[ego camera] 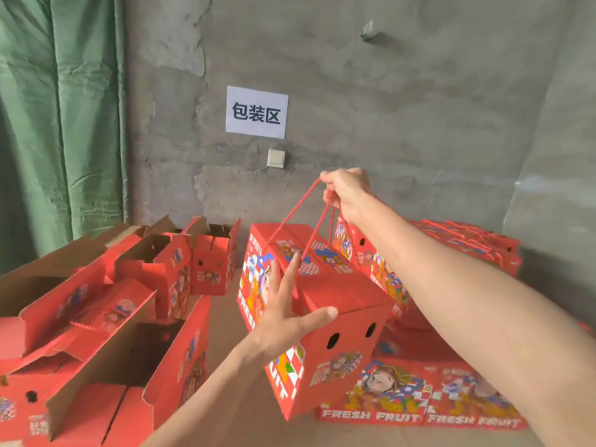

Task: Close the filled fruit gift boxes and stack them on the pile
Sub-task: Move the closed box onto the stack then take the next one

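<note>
Under rope handle (293, 215), closed red box (335, 298)

Paper sign (256, 112) on wall (403, 108): "包装区", black on white. Left flat box (374, 393) and right flat box (474, 398), lower right: each has "FRESH FRUIT" in white along near edge. Closed box (342, 301): vertical white letters on left side, "FRES" upper, "UIT" lower, middle hidden. Small print on other cartons is unreadable.

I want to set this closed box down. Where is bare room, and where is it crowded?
A bare brown strip runs between the open boxes on the left and the box that the right hand holds by its rope. Right is crowded: flat boxes, a stack behind.
</note>
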Demonstrator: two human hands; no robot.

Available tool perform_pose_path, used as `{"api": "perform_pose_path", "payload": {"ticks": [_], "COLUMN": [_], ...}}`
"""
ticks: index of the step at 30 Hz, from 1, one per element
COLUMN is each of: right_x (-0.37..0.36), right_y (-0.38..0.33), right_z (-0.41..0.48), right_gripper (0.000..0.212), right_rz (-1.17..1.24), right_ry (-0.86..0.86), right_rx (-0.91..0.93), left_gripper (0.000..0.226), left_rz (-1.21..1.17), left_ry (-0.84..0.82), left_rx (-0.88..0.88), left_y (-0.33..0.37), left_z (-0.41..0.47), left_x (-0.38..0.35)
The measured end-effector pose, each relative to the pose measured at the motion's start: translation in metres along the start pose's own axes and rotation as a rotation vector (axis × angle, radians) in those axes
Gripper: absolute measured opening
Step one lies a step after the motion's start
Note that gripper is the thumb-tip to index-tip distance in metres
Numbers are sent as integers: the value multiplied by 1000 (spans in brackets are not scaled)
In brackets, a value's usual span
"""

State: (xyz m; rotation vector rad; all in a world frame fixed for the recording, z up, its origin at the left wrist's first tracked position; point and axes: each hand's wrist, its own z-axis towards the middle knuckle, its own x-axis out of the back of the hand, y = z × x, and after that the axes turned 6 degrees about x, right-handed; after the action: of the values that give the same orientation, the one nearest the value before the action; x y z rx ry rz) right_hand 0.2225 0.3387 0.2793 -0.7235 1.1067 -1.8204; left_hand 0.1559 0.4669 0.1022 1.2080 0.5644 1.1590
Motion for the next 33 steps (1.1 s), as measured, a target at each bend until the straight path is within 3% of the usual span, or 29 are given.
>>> {"api": "perform_pose_path", "payload": {"ticks": [8,12,15,17,18,20,22,23,28,33], "right_x": [54,87,116,138,147,159,162,161,156,145], "right_y": [2,39,80,108,121,147,172,182,206,241], "right_z": [51,76,90,88,82,68,60,59,83,107], "right_gripper": [27,23,19,39,57,80,74,69,61,61], "right_rz": [-219,-424,-853,-1317,-1419,-1377,-1337,-1363,-1380,-1321], "right_ry": [-14,-84,-175,-207,-273,-569,-831,-869,-820,-631], "right_rx": [152,177,58,105,156,206,193,174,150,204], "left_gripper": [104,102,69,49,45,45,48,47,48,45], "left_rz": [113,383,484,435,409,307,202,182,131,191], "left_ry": [-43,-46,12,43,42,28,1,-21,-67,97], "left_rx": [-144,-147,-63,-6,12,73,143,159,218,253], "left_y": [-11,-38,-64,-79,-83,-89,-89,-89,-97,-106], "left_z": [86,136,158,167,172,182,193,199,231,254], "left_x": [-31,-69,-101,-113,-117,-126,-134,-140,-154,-161]}}
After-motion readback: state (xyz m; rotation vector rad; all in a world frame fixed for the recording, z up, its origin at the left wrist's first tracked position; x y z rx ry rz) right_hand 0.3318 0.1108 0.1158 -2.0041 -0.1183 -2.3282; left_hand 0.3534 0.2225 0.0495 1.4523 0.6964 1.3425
